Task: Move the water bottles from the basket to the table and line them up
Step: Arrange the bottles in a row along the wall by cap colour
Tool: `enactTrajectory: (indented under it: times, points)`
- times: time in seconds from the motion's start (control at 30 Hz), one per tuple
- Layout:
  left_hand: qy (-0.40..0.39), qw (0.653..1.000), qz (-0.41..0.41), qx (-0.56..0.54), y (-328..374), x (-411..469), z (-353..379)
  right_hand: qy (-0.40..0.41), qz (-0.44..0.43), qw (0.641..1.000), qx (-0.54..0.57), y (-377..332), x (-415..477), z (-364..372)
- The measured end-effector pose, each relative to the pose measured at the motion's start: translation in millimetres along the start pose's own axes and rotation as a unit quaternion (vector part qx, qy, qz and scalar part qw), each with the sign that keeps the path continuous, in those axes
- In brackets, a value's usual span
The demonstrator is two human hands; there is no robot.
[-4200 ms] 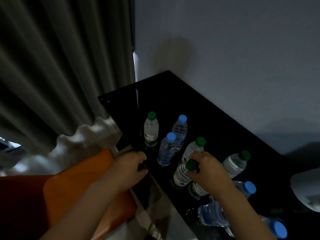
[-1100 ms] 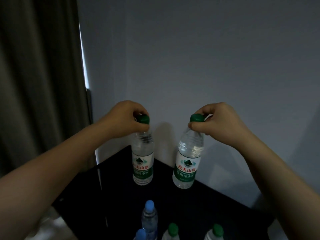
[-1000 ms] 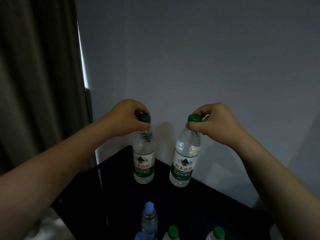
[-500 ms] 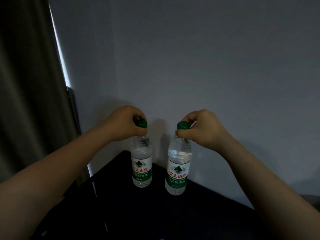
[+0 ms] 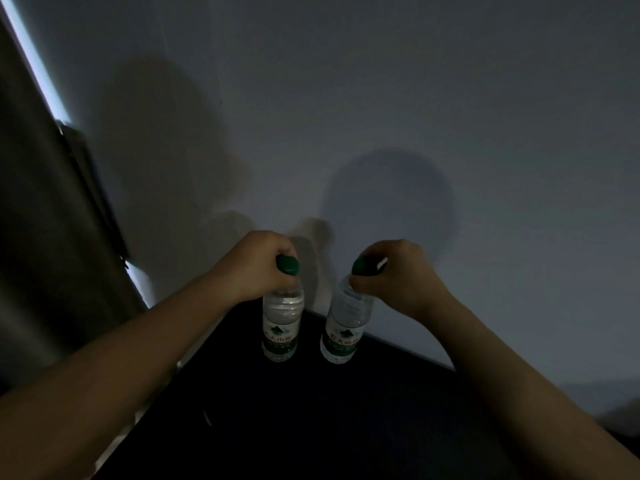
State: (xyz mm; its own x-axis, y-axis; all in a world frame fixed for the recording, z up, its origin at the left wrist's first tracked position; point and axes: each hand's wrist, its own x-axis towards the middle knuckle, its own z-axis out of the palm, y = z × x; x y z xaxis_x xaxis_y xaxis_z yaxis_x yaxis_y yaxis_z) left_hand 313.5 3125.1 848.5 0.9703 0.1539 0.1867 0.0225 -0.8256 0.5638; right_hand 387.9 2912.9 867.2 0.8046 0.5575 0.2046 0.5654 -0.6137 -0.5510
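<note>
Two bare forearms reach out over the dark table [image 5: 311, 427]. At its far edge, the left hand [image 5: 256, 268] curls its fingers round the green cap [image 5: 287, 265] of the left bottle [image 5: 281, 323], which is upright. The right hand [image 5: 398, 271] pinches the cap [image 5: 363, 266] of the right bottle [image 5: 343, 330], which leans slightly. The two bottles are side by side, apart, with their bases at the tabletop. Behind them is a grey wall [image 5: 381, 98], and a curtain [image 5: 41, 237] hangs to the left.

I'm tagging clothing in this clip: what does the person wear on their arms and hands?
Nothing worn shows. The left forearm and right forearm are bare to the frame edge, no sleeve in view. The left hand and right hand are ungloved; neither wrist carries a watch or band. In this dim light, small rings cannot be ruled out.
</note>
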Motion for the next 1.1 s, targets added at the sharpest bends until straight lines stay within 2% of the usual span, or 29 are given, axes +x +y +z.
enactTrajectory:
  times: [0.3, 0.53, 0.67, 1.1]
  points:
    - [-0.045, 0.999, -0.030, 0.007, -97.6, 63.3, 25.3, -0.033, 0.041, 0.999, -0.001, 8.5, 71.4, 73.6]
    - [-0.087, 0.995, -0.014, 0.051, -151.6, 110.8, 54.1, -0.055, 0.043, 0.998, 0.009, 24.8, 113.0, 119.6]
    - [-0.063, 0.997, 0.009, 0.053, -172.4, 128.3, 67.2, -0.060, 0.056, 0.997, 0.015, 34.4, 128.9, 140.0]
    - [-0.062, 0.997, -0.022, 0.030, -216.8, 153.8, 91.3, -0.062, 0.057, 0.996, 0.026, 48.7, 154.6, 173.4]
